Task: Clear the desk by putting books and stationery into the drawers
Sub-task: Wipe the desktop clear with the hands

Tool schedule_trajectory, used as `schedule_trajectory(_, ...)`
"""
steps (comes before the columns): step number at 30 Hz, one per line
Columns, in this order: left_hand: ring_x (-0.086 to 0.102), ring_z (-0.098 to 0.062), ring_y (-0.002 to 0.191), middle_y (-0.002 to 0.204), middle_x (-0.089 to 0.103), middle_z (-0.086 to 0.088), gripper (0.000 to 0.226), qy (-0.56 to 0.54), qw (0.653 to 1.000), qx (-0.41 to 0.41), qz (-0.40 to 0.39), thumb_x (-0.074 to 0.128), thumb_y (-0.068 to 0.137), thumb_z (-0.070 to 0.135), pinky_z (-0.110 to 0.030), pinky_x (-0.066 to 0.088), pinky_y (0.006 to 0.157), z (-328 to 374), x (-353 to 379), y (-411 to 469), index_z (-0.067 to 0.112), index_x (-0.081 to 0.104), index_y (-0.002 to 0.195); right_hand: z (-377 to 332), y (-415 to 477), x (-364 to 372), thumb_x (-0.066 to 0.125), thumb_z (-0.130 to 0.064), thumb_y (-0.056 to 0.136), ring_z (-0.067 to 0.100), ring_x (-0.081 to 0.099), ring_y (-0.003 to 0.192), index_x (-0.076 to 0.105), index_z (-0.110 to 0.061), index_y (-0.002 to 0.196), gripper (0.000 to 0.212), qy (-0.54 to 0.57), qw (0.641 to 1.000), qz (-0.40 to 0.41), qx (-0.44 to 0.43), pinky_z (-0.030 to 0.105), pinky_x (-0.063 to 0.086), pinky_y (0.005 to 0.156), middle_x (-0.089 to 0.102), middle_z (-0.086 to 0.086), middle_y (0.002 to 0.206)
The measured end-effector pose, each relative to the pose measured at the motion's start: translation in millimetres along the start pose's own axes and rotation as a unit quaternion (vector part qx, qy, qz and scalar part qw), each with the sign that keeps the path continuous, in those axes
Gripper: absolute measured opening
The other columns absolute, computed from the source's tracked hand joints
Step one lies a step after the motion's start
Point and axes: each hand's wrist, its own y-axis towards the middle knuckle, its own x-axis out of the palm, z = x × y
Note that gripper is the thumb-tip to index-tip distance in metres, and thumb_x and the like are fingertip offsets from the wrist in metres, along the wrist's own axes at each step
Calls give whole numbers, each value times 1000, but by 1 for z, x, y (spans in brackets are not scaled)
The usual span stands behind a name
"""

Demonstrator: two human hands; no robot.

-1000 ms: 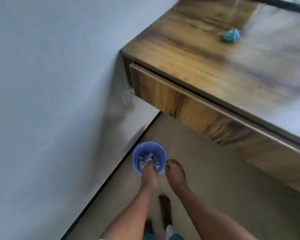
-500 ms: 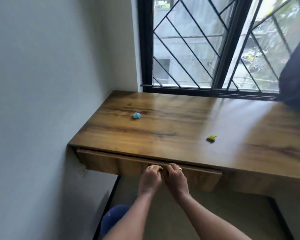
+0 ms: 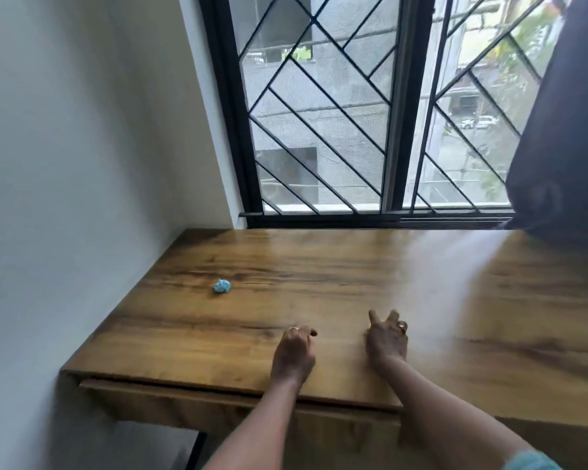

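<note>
The wooden desk point(image 3: 319, 266) stands under a barred window. A small crumpled blue scrap point(image 3: 221, 286) lies on its left part, well left of both hands. My left hand point(image 3: 294, 351) hovers over the desk's front part with its fingers curled in, and nothing shows in it. My right hand point(image 3: 386, 338) is a little to the right of it, palm down, fingers spread over the wood. What lies beneath that palm is hidden. A shallow drawer point(image 3: 184, 400) sits shut under the front edge, below my forearms.
A white wall point(image 3: 82, 198) bounds the desk on the left. The black window frame with diagonal bars point(image 3: 319, 130) runs along the back. A dark curtain point(image 3: 564, 130) hangs over the back right corner of the desk.
The view has risen from a blue bin on the floor to the desk top. Both hands went from the bin to the drawer front, then above the desk. The yellow-green scrap seen earlier no longer shows.
</note>
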Motion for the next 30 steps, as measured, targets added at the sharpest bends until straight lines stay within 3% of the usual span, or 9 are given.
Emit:
schedule_trajectory(6,54,-13,115,122,60,-1,32,41,998,-32,31,40,96,10,-21,45,96,-27,-7,34,17,58,121,-28,28,23,31,10,89,36,44,114,59,-1,112,38,37,999,-23,-25,36,47,88,48,19,119)
schedule_trajectory(13,37,-20,133,146,37,-6,47,77,989,-111,57,41,93,3,-23,28,111,-90,-39,92,12,41,139,-90,58,48,43,6,86,35,56,99,63,0,97,24,110,985,-26,-130,28,44,75,57,18,108)
schedule_trajectory(18,27,-24,140,155,23,-11,50,86,975,-200,42,44,97,19,-26,22,113,-147,-53,139,21,31,145,-138,81,75,49,10,79,29,61,94,63,-1,90,21,151,971,-34,-179,30,48,75,59,15,102)
schedule_trajectory(22,23,-26,142,156,18,-13,63,82,973,-215,25,55,92,38,-29,19,116,-174,-55,169,25,28,147,-175,97,88,50,12,77,31,61,89,62,-1,87,21,160,969,-22,-188,36,50,72,60,14,99)
schedule_trajectory(25,29,-22,140,154,24,-8,57,76,978,-192,18,55,92,35,-26,25,114,-187,-49,181,23,35,144,-194,103,96,52,10,77,32,61,89,63,-1,88,19,155,968,-23,-196,38,50,73,60,14,99)
schedule_trajectory(30,48,-21,125,136,51,-7,39,52,987,-146,52,50,94,20,-23,35,103,-196,-42,181,17,51,132,-210,97,99,54,2,81,34,59,94,64,-2,94,17,124,971,-10,-204,34,46,74,61,13,103)
